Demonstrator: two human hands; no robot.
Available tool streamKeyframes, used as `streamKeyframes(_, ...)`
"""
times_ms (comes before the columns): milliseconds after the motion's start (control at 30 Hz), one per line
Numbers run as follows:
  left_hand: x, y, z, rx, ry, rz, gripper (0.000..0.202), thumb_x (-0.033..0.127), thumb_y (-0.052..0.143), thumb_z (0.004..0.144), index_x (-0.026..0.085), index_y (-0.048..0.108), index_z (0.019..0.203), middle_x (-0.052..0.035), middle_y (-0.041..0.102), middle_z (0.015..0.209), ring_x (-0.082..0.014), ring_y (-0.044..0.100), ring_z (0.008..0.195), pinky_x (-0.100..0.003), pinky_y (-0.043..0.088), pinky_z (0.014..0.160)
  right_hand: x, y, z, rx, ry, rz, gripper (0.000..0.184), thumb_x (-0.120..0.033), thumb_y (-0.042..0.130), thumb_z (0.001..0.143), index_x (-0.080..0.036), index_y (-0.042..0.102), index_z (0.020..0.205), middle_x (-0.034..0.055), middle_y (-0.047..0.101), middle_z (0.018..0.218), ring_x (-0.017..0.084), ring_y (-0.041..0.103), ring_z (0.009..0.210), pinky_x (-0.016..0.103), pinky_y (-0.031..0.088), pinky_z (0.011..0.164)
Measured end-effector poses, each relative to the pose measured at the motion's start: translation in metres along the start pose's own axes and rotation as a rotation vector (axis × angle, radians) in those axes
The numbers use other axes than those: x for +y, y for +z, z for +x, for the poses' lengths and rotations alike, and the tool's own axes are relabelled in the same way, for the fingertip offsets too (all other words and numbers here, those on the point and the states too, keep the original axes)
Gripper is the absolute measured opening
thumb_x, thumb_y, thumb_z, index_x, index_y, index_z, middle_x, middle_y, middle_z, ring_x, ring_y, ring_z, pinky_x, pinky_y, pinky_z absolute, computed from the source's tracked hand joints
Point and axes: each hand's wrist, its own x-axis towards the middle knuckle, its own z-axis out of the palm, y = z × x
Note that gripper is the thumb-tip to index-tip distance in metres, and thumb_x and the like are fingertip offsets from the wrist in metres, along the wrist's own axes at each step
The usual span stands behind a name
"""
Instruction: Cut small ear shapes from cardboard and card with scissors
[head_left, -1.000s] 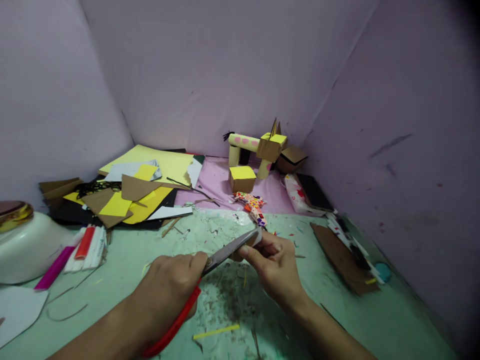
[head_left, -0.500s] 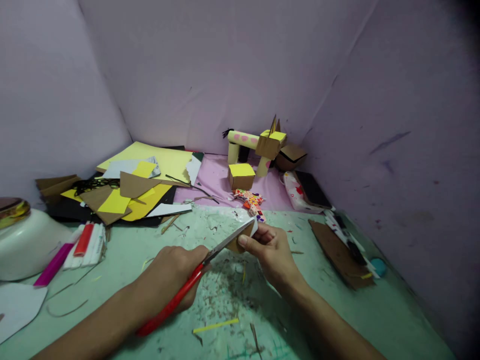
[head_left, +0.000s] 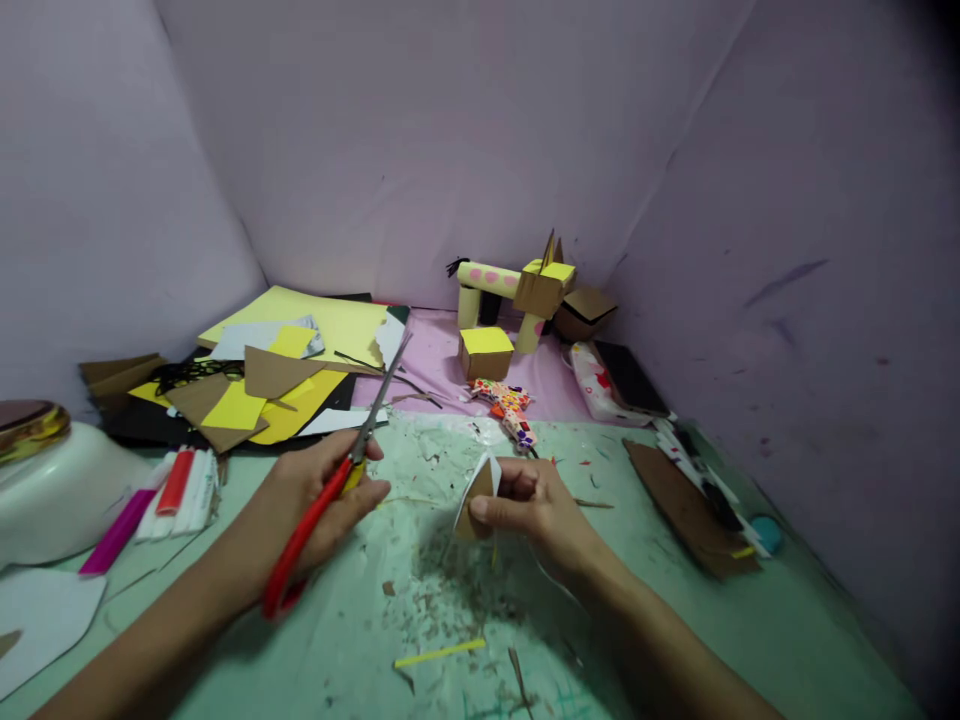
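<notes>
My left hand (head_left: 330,500) holds a pair of red-handled scissors (head_left: 319,520), blades closed together and pointing up and away from me. Between the thumb and fingers of my right hand (head_left: 529,505) is a small piece of brown cardboard (head_left: 474,505) with a white edge, held up over the table. The scissors and the cardboard are apart. Behind them stand a small box with a yellow top (head_left: 486,355) and a patterned bow-like strip (head_left: 510,405). A giraffe-like paper animal (head_left: 517,285) with pink spots stands farther back.
Sheets of coloured paper and cardboard (head_left: 300,300) are piled at the back left. White markers (head_left: 195,490) and a white rounded object (head_left: 75,490) lie left. A brown cardboard strip (head_left: 682,515), pens and a phone (head_left: 630,377) lie right. Scraps and a yellow strip (head_left: 440,654) lie in front.
My left hand has drawn the scissors back left, away from the cardboard, and tipped them more upright. The right hand keeps hold of the cardboard, which is now turned more upright.
</notes>
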Motion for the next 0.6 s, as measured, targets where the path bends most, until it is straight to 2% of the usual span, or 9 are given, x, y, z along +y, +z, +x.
streamKeyframes(67,0.01,0.005,-0.002,-0.008,-0.07,-0.084,0.023,0.035,0.055,0.078,0.019,0.049,0.093,0.005,0.056,0.063,-0.0125,0.051,0.054,-0.024,0.042,0.052,-0.002,0.006,-0.004,-0.058,0.06,-0.027,0.01,-0.022,0.07,0.06,-0.013,0.067,0.061,0.0011,0.063,0.054,0.011,0.053,0.047,0.022,0.041,0.05)
streamKeyframes(167,0.024,0.012,-0.007,-0.107,-0.151,-0.307,0.03,0.03,0.059,0.076,0.02,0.044,0.099,0.0024,0.062,0.074,-0.0134,0.058,0.06,-0.027,0.047,0.059,-0.004,0.015,-0.01,-0.124,0.14,-0.08,0.008,-0.022,0.066,0.06,-0.014,0.064,0.058,0.0002,0.061,0.051,0.01,0.051,0.045,0.023,0.039,0.048)
streamKeyframes(267,0.031,0.019,-0.011,-0.171,-0.152,-0.474,0.036,0.024,0.061,0.074,0.021,0.04,0.103,0.0005,0.063,0.083,-0.0148,0.061,0.071,-0.029,0.049,0.066,-0.002,0.021,-0.015,-0.173,0.166,-0.163,0.009,-0.017,0.06,0.06,-0.016,0.058,0.052,-0.0041,0.05,0.045,0.007,0.04,0.041,0.021,0.032,0.043)
streamKeyframes(400,0.035,0.023,-0.015,-0.246,-0.093,-0.528,0.038,0.017,0.059,0.073,0.023,0.039,0.105,0.002,0.06,0.084,-0.0118,0.058,0.065,-0.025,0.047,0.058,0.007,0.023,-0.018,-0.23,0.123,-0.355,0.025,-0.011,0.054,0.062,-0.019,0.039,0.045,-0.0084,0.026,0.044,0.005,0.02,0.042,0.021,0.014,0.038)
streamKeyframes(500,0.037,0.022,-0.016,-0.362,-0.081,-0.533,0.033,0.015,0.053,0.076,0.023,0.039,0.105,0.0034,0.056,0.08,-0.0106,0.053,0.061,-0.023,0.045,0.054,0.012,0.021,-0.018,-0.274,0.149,-0.441,0.028,-0.01,0.057,0.059,-0.02,0.034,0.046,-0.0087,0.022,0.046,0.005,0.018,0.044,0.023,0.01,0.038)
streamKeyframes(600,0.036,0.025,-0.017,-0.353,-0.073,-0.531,0.033,0.012,0.052,0.074,0.023,0.041,0.103,0.0044,0.054,0.078,-0.01,0.05,0.059,-0.022,0.042,0.052,0.011,0.019,-0.017,-0.266,0.157,-0.491,0.028,-0.01,0.058,0.057,-0.019,0.033,0.045,-0.0088,0.022,0.046,0.005,0.019,0.044,0.023,0.011,0.038)
